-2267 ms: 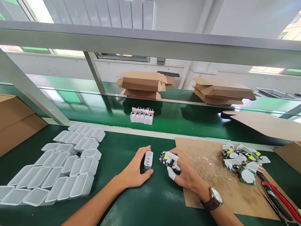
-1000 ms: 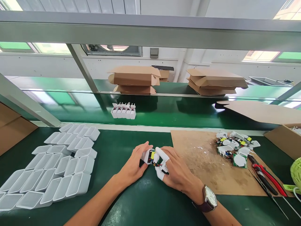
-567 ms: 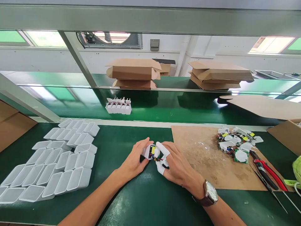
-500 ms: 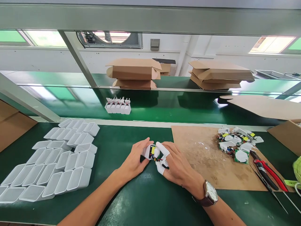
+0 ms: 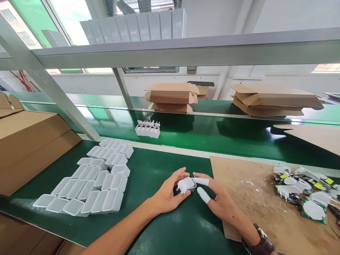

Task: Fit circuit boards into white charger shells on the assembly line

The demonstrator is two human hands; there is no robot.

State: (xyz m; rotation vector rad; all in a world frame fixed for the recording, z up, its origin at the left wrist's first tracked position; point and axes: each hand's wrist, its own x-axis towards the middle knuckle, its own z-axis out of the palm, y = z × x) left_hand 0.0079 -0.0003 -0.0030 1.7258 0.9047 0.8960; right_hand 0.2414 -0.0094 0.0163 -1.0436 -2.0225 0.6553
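Observation:
My left hand (image 5: pixel 170 189) is closed around a small white plastic case (image 5: pixel 186 184), its thumb along the near side and its fingers behind. A white piece fills the top of the case, and a small white part sticks out at its left. My right hand (image 5: pixel 220 200) has white finger covers on the thumb and index finger. Its fingers are spread, with the index tip at the right edge of the case; whether it touches cannot be told. To the left, rows of open white plastic cases (image 5: pixel 87 189) lie on the green table (image 5: pixel 170 233).
Circuit boards with white parts (image 5: pixel 300 187) lie piled on a brown cardboard sheet (image 5: pixel 247 209) at right. Several filled white cases (image 5: pixel 147 129) stand in a row on the green belt (image 5: pixel 180 143). A large carton (image 5: pixel 34 145) stands at left, beside a metal frame post (image 5: pixel 63 102).
The view has swung left and tilted. The circuit board parts that showed between my hands are now hidden at the white case. My right thumb and index finger have spread away from it.

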